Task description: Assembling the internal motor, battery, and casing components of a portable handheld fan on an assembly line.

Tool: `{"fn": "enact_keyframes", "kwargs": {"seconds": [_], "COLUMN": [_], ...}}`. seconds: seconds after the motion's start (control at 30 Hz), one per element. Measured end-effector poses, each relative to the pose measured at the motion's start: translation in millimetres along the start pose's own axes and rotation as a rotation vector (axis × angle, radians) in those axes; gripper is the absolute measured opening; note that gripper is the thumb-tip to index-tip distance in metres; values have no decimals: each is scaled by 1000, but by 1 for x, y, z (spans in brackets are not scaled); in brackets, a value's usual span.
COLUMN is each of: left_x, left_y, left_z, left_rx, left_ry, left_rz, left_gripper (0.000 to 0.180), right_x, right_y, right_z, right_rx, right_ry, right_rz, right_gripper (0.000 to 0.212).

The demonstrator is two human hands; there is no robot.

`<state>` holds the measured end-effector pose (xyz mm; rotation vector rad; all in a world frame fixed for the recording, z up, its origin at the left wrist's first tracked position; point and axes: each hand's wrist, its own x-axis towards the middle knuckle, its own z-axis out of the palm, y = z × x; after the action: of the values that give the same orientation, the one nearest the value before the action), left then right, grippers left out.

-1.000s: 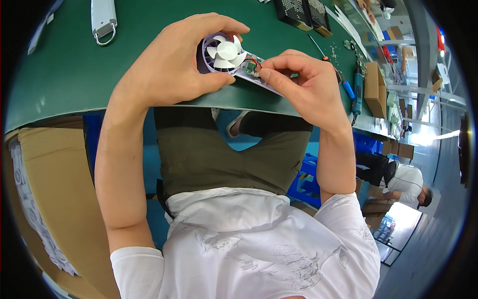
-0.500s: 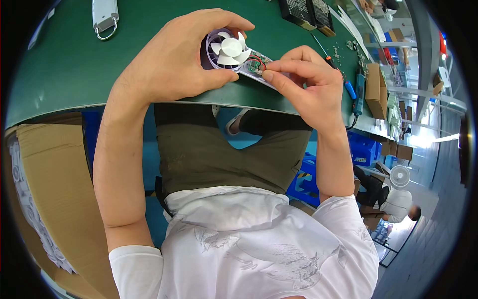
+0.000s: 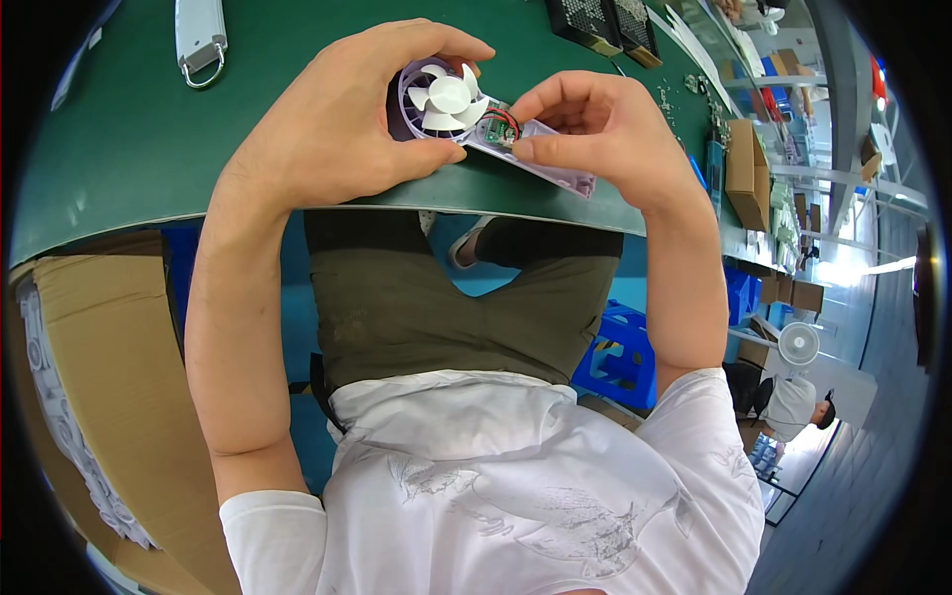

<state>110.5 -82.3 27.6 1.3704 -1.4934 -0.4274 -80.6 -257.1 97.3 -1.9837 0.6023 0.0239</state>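
A handheld fan with its casing open shows white blades inside a pale purple ring. My left hand curls around that round head, thumb at its lower side and fingers at its upper side. Down the fan's open handle sits a small green circuit board with red and black wires. My right hand reaches over the handle, thumb and forefinger set at opposite sides of the board's end. Its other fingers are folded behind and partly hidden.
A white device with a metal loop lies at the far left of the green table. Dark trays of small parts stand at the far right, near loose screws and a cardboard box. A carton of white parts is at my left.
My right thumb and forefinger have spread from a pinch by the wires to the board's two sides. More of the handle shows. The fan has shifted slightly left with my left hand.
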Motion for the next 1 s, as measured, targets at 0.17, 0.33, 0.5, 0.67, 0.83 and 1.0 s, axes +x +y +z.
{"fn": "enact_keyframes", "kwargs": {"seconds": [0.17, 0.33, 0.5, 0.67, 0.83, 1.0], "left_x": [0, 2, 1, 4, 1, 3], "left_y": [0, 7, 6, 12, 2, 8], "left_z": [0, -1, -1, -8, -1, -1], "left_rx": [11, -4, -6, 15, 7, -21], "left_ry": [-4, -22, -7, -67, -13, -19], "left_rz": [16, 21, 7, -48, -5, -49], "left_gripper": [63, 63, 62, 66, 64, 65], "right_x": [6, 13, 16, 19, 17, 20], "right_y": [-2, 2, 5, 5, -4, -3], "right_z": [-7, -6, -4, -3, -3, -2], "right_rx": [145, 116, 102, 108, 131, 113], "right_ry": [-80, -61, -33, -18, -52, -53], "right_rz": [146, 135, 141, 179, 196, 212], "right_gripper": [38, 37, 35, 56, 59, 62]}}
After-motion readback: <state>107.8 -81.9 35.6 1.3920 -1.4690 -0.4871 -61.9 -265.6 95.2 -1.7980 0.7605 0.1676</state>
